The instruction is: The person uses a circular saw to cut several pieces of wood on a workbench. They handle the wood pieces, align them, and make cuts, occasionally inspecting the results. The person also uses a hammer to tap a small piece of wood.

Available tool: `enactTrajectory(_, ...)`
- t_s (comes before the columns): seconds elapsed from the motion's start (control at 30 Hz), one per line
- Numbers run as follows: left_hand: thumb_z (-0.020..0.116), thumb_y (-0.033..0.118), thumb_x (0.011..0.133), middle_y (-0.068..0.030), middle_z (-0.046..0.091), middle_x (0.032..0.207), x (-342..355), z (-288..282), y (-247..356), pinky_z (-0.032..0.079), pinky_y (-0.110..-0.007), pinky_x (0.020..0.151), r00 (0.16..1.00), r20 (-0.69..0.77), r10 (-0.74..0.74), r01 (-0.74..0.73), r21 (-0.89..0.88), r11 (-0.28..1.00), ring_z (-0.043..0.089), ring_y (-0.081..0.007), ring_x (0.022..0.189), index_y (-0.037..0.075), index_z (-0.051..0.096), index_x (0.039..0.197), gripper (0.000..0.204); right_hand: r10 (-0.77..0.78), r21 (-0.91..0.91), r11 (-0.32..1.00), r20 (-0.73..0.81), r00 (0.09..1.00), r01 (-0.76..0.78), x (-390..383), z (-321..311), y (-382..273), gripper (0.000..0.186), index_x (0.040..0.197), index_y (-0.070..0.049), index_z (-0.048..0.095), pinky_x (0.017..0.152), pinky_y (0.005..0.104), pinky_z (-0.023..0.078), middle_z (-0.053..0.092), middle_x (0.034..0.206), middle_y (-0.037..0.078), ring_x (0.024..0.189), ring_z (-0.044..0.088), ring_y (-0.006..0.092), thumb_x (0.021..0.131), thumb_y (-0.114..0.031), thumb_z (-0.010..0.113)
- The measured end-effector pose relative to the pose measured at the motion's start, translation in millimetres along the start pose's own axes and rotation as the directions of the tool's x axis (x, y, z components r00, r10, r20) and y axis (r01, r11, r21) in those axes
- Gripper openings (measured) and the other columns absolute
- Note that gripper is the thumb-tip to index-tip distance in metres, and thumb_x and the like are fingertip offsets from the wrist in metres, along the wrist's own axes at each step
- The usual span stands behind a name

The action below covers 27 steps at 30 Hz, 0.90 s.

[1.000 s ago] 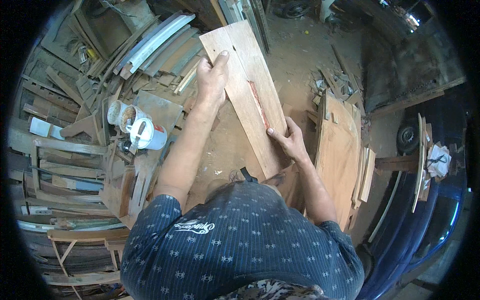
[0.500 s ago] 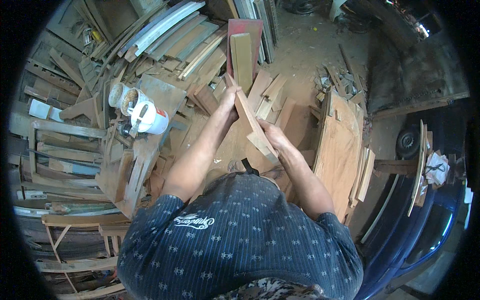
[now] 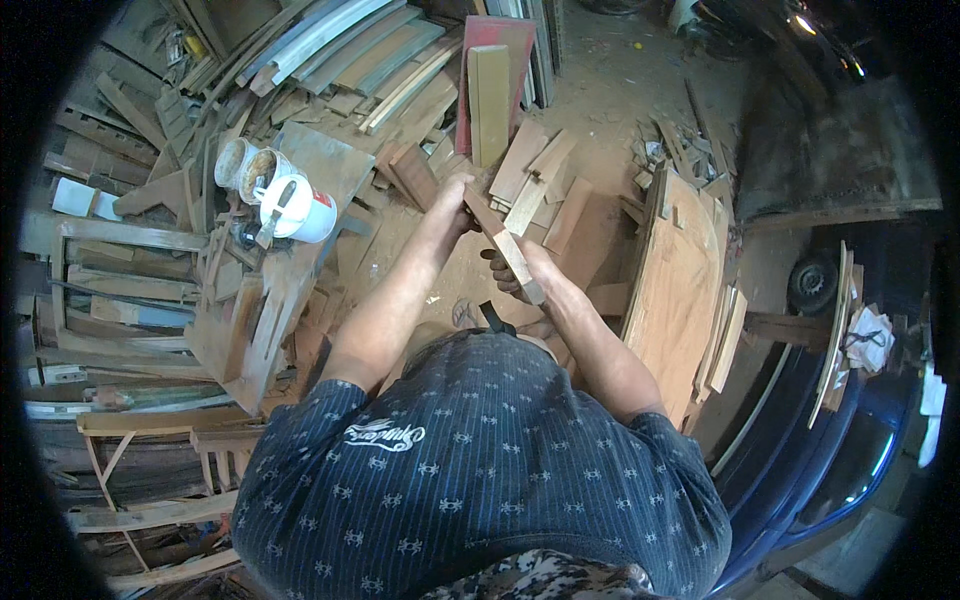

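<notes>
Before my body I hold a short wooden piece (image 3: 490, 222), slanting from far left to near right, with a darker face toward its far end and a paler block at its near end. My left hand (image 3: 453, 197) is closed around the far end, its fingers partly hidden below the wood. My right hand (image 3: 522, 268) grips the near end from underneath, its fingertips showing on the left side of the wood. Below lie loose boards (image 3: 540, 180) on the dusty floor.
Left stand white buckets (image 3: 312, 222), one lidded with a flat blade on top, beside stacked scrap wood and frames. A large plywood sheet (image 3: 675, 280) leans to the right, with a blue car (image 3: 850, 450) beyond. A yellowish board (image 3: 488, 105) stands upright against a red panel ahead.
The wooden piece has been turned in my hands and looks shorter from above, showing a darker face. My right hand has shifted under its near end, with fingers appearing on the left side.
</notes>
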State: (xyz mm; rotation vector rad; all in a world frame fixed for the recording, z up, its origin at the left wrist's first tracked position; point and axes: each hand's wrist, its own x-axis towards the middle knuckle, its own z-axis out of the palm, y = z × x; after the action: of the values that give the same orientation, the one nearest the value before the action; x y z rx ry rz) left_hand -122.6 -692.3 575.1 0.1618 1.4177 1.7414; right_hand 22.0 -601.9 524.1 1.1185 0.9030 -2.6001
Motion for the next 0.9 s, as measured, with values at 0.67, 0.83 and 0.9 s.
enactTrajectory(0.67,0.07,0.017,0.097,-0.0095,0.07,0.105,-76.0,-39.3,-162.3,0.061,-0.035,0.072,0.889,0.176,-0.423,0.455,-0.242,0.857,0.069,-0.0182,0.084,-0.001,0.062,0.122,0.032,-0.67,-0.588,0.672,-0.224,0.708,0.45,34.7,-136.9,-1.8,0.031,0.102,0.006,0.072,0.07,0.031,0.051,0.07,0.093,0.007,0.08,0.062,0.0153,0.091,-0.023,0.076)
enactTrajectory(0.83,0.069,0.013,0.097,-0.0097,0.069,0.104,-109.3,-62.2,-170.6,0.061,-0.033,0.07,0.917,-0.064,-0.394,0.351,-0.339,0.873,0.068,-0.0156,0.083,0.002,0.062,0.121,0.028,-0.477,-0.179,0.879,-0.321,0.818,0.442,154.3,-271.7,-75.2,0.03,0.107,0.0,0.068,0.084,0.0399,0.057,0.067,0.104,0.013,0.097,0.065,0.0235,0.1,-0.028,0.061)
enactTrajectory(0.9,0.068,0.016,0.098,-0.0083,0.07,0.105,-112.3,-88.2,-181.9,0.061,-0.031,0.073,0.944,-0.094,-0.317,0.267,-0.35,0.898,0.069,-0.017,0.086,0.003,0.061,0.123,0.029,-0.42,-0.271,0.905,-0.458,0.783,0.327,193.1,-340.6,-74.1,0.028,0.093,-0.004,0.074,0.067,0.0398,0.055,0.073,0.092,0.012,0.082,0.069,0.0216,0.1,-0.024,0.055)
